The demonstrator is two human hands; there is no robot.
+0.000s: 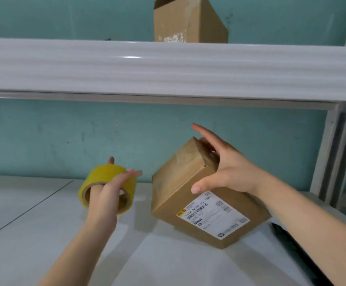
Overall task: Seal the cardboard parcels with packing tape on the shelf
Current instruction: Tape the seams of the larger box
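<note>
A brown cardboard parcel (178, 182) with a white shipping label (213, 215) stands tilted on the white shelf surface (44, 213), one corner raised. My right hand (228, 170) grips its upper end, with the thumb on the near face, fingers over the far edge and the index finger pointing out. To the left, my left hand (110, 193) holds a yellow roll of packing tape (110, 172) in the air. The thumb is through its core and the fingers lie over the outside. The roll and the parcel are apart.
An open cardboard box (188, 21) stands on the upper white shelf board (168, 69), which overhangs the work area. Grey shelf uprights (329, 151) rise at the right. A teal wall closes the back. A dark edge (287, 234) runs along the right of the surface.
</note>
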